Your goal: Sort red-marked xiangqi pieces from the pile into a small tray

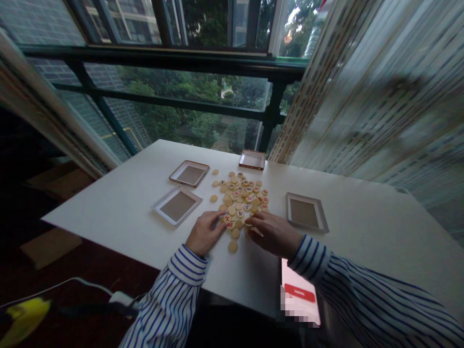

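A loose heap of round wooden xiangqi pieces (237, 193) covers the middle of the white table. Some lie face up with red or black characters, others show a plain side. At the heap's near left edge is my left hand (206, 233), its thumb and fingers apart beside a piece with a red character (227, 219). My right hand (275, 233) reaches in from the near right, fingers stretched over the edge pieces with a gap below them. Neither hand visibly grips a piece. One plain piece (233, 246) lies nearest the table's front edge, between the hands.
Shallow box parts surround the heap: a brown-rimmed one (189, 173) and a pale one (177, 205) left, a small one (252, 159) behind, another pale one (307, 212) right. A lit phone (299, 295) lies below my right forearm. Beyond the table (119, 203) are a railing and window.
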The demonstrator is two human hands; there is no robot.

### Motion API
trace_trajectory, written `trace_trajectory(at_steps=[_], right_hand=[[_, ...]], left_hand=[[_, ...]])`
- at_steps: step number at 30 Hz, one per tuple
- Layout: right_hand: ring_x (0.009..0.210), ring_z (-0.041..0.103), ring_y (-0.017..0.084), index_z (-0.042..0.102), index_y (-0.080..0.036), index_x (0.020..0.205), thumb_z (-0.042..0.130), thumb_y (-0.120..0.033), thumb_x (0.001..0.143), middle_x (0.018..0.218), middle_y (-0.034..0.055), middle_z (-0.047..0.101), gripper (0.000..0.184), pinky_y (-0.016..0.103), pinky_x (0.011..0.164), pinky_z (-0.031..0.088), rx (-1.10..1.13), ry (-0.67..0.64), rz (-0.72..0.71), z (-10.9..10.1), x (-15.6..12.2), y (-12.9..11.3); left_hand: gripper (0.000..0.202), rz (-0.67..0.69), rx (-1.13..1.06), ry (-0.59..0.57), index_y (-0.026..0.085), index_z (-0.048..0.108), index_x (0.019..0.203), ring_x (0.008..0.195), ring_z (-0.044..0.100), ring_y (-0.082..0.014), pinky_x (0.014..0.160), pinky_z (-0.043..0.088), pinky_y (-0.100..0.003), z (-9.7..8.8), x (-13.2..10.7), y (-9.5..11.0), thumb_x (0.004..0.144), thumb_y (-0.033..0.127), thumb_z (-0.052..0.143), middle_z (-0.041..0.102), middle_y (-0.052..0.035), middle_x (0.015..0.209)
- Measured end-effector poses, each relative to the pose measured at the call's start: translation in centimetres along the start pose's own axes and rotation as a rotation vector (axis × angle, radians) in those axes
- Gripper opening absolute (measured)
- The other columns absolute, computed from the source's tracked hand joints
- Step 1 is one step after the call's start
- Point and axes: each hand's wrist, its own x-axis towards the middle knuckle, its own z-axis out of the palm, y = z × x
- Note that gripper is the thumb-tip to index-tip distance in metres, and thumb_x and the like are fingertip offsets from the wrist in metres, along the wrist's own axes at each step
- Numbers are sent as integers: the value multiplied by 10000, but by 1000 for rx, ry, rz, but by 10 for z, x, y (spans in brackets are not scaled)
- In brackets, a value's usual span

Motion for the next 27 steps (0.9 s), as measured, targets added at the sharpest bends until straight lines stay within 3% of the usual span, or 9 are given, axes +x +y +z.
trace_trajectory(at_steps=[16,27], right_hand=[[810,541,173,606,-160,996,468,-225,842,919,82,605,217,275,679,393,-31,14,-9,4,21,1],[812,531,171,610,-163,990,482,-228,840,899,85,596,208,280,696,388,-36,-2,-7,5,24,3]], left_hand=[[300,12,17,-19,193,641,1037,935,592,-198,866,460,-366,0,2,3,781,343,596,670,-81,988],[303,-63,20,55,189,646,1008,948,603,-203,851,475,-355,-8,-4,2,781,380,587,664,-84,1001]])
